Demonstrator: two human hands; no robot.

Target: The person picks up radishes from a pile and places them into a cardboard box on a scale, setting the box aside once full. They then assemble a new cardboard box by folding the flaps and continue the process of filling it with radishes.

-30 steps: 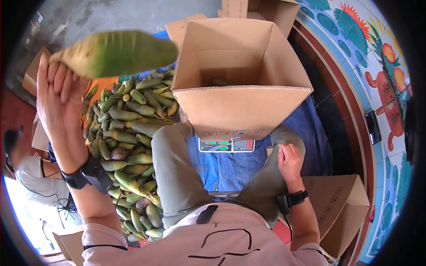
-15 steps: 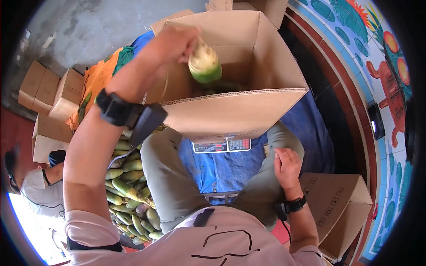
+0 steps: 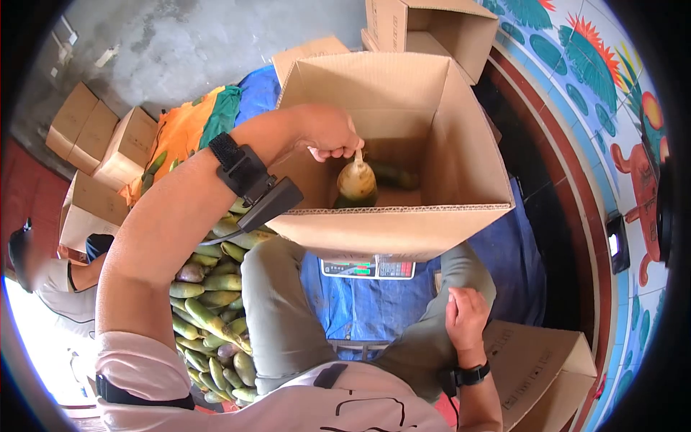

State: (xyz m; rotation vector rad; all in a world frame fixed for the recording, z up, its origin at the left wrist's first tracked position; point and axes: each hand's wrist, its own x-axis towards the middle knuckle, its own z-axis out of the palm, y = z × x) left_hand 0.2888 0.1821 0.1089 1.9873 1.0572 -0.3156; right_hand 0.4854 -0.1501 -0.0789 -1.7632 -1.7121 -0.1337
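My left hand [image 3: 335,135] reaches into the open cardboard box [image 3: 389,229]. Its fingers pinch the thin pale tail of a green radish [image 3: 358,180], which hangs with its green end down, partly hidden by the front wall. Another green radish [image 3: 393,175] lies on the box floor beside it. Below the box's front wall shows a digital scale [image 3: 368,268]; the contact between them is hidden. My right hand [image 3: 467,317] rests on my right thigh, loosely closed with nothing visible in it.
A pile of green radishes [image 3: 216,302] lies to my left. Several cardboard boxes [image 3: 131,147] stand at the left, with another box [image 3: 536,367] at the right and one [image 3: 432,32] behind. A blue tarp [image 3: 497,252] covers the floor. A person [image 3: 65,291] sits at the far left.
My left hand has lowered the radish from above the rim down into the box. My right hand stays on the thigh. The view has shifted slightly.
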